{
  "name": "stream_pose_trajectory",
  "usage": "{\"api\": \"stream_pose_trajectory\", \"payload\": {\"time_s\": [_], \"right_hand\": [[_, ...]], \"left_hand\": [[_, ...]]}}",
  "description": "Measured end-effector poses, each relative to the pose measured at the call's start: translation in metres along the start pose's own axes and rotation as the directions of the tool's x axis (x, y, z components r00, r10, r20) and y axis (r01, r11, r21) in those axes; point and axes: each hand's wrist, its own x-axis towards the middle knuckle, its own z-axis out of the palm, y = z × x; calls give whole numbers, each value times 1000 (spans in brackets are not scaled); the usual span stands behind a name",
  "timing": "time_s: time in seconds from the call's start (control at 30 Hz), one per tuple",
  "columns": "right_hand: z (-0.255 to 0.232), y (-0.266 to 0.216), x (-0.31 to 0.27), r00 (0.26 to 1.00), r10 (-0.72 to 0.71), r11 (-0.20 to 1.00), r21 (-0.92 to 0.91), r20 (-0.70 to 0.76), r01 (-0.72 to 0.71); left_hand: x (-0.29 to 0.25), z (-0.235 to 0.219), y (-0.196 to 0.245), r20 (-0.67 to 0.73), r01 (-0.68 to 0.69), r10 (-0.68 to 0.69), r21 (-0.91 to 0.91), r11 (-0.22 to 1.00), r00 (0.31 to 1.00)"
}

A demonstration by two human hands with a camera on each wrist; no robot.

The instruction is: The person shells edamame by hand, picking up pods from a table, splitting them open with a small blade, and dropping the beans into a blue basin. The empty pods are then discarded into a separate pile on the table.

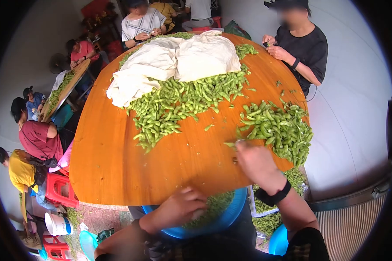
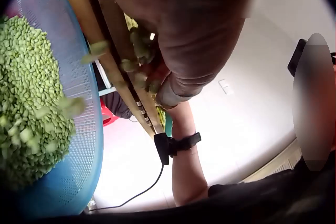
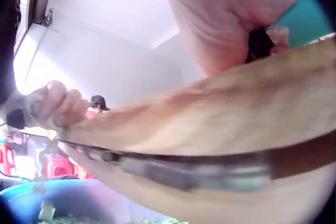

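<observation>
My left hand [image 1: 180, 209] is over a blue mesh basin [image 1: 238, 204], fingers loosely bent. In the left wrist view, several shelled beans drop beside and below it toward the heap of green beans [image 2: 31, 82] in the basin. At the near edge of a pile of green soybean pods [image 1: 278, 128], my right hand [image 1: 257, 163] has its fingers curled. A pod [image 1: 230, 144] sticks out at its fingertips, blurred along with the hand. The right palm [image 3: 220, 24] shows above the table edge [image 3: 210, 113] in the right wrist view, its grip mostly hidden.
A larger pod heap [image 1: 191, 98] lies mid-table, partly under white cloths [image 1: 209, 54]. People sit at the far side and at a second table [image 1: 67, 89] on the left. A crate of pods [image 1: 265, 209] stands below, right. Red stools [image 1: 59, 189] are at left.
</observation>
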Motion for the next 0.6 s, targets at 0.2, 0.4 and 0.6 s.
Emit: {"api": "stream_pose_trajectory", "payload": {"time_s": [0.2, 0.4, 0.6], "right_hand": [[-5, 44, -12, 979, 130, 991, -21, -154, -135], [-21, 16, -22, 966, 213, 972, 132, -146, -194], [-15, 6, -34, 977, 179, 927, 352, -112, -129]], "left_hand": [[15, -38, 6, 20, -70, 69, 47, 996, 997], [75, -85, -92, -365, 262, 40, 736, 624, 930], [87, -82, -125, -225, 275, -158, 775, 569, 961]]}}
